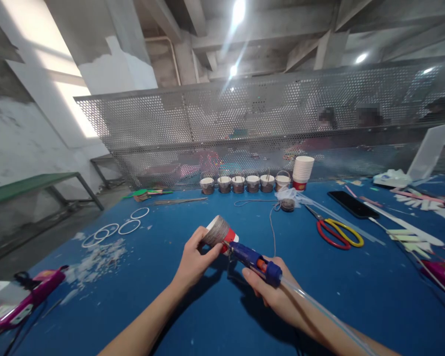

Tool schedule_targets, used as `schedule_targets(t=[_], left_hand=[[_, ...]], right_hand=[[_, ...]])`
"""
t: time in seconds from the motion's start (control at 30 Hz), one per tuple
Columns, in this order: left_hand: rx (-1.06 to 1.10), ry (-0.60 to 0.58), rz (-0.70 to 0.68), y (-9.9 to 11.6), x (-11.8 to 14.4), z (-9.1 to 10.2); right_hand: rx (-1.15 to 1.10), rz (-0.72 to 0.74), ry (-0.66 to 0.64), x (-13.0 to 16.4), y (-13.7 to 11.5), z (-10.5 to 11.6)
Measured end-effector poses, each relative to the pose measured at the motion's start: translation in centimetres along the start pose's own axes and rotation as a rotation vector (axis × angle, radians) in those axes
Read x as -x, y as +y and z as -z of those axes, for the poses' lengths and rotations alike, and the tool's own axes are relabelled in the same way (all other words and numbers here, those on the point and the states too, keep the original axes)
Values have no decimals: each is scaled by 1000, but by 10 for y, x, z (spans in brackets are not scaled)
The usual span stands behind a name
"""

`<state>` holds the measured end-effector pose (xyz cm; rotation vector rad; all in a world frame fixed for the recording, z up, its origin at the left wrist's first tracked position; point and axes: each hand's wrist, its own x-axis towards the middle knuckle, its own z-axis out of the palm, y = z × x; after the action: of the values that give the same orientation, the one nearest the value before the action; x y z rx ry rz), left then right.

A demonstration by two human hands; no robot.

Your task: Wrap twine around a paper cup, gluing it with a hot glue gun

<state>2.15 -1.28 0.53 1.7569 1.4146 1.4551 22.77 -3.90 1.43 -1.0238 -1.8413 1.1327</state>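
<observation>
My left hand [193, 263] holds a paper cup [218, 231] on its side, partly wound with brown twine, a red band showing near its rim. My right hand [270, 291] grips a blue glue gun [255, 262] with an orange trigger; its nozzle touches the cup's red band. A clear glue stick [319, 309] sticks out of the gun's back along my forearm. Twine [272, 222] trails from the cup toward a small ball [288, 204] further back on the blue table [170, 306].
A row of several twine-wrapped cups [244, 183] and a stack of white cups [303, 172] stand at the back. Red-and-yellow scissors [337, 233], a phone [353, 204], white rings [118, 227], paper scraps [96, 257] and a pink glue gun [25, 296] lie around. A perforated metal screen [244, 118] closes the far edge.
</observation>
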Motion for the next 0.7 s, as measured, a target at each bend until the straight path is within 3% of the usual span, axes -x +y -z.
schedule_targets(t=[0.13,0.4,0.7], left_hand=[[-30,-14,-52,-6,0,1],[-58,-13,-93,-11,-1,2],[-66,-40,-102,-10,-1,1]], right_hand=[[16,11,48,0,2,-2],[93,65,-6,-1,2,-2],[112,82,30,-2,5,-2]])
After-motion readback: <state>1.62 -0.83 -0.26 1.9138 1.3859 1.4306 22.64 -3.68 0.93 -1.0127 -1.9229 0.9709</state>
